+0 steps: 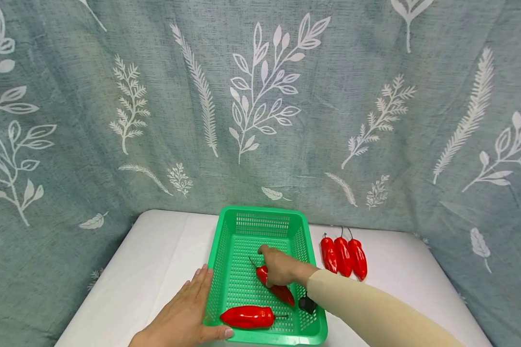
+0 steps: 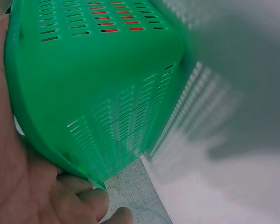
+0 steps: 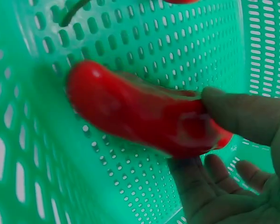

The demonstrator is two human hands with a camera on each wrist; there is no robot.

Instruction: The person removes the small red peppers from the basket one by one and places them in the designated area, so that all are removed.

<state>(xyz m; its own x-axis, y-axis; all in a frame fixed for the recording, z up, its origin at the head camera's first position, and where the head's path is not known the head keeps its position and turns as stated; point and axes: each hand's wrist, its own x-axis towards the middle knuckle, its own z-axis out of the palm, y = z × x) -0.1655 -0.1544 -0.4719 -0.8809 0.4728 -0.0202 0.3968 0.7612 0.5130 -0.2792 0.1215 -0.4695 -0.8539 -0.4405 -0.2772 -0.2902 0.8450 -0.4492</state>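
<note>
A green plastic basket (image 1: 260, 210) with slotted walls stands on the white surface. Inside it, my right hand (image 1: 280, 266) pinches a red pepper (image 3: 140, 114) between thumb and fingers, its thin stem pointing to the far left in the head view. Another red pepper (image 1: 247, 317) lies crosswise along the basket's near end, stem to the right. My left hand (image 1: 184, 308) rests at the near left corner of the basket, fingers stretched along the left rim and the thumb over the front rim. Its palm faces the green wall in the left wrist view.
Three red peppers (image 1: 343, 255) lie side by side on the white table (image 1: 399, 270), right of the basket. A small black object (image 1: 307, 304) sits by my right wrist. A grey-green leaf-patterned cloth (image 1: 260, 178) hangs behind and at both sides.
</note>
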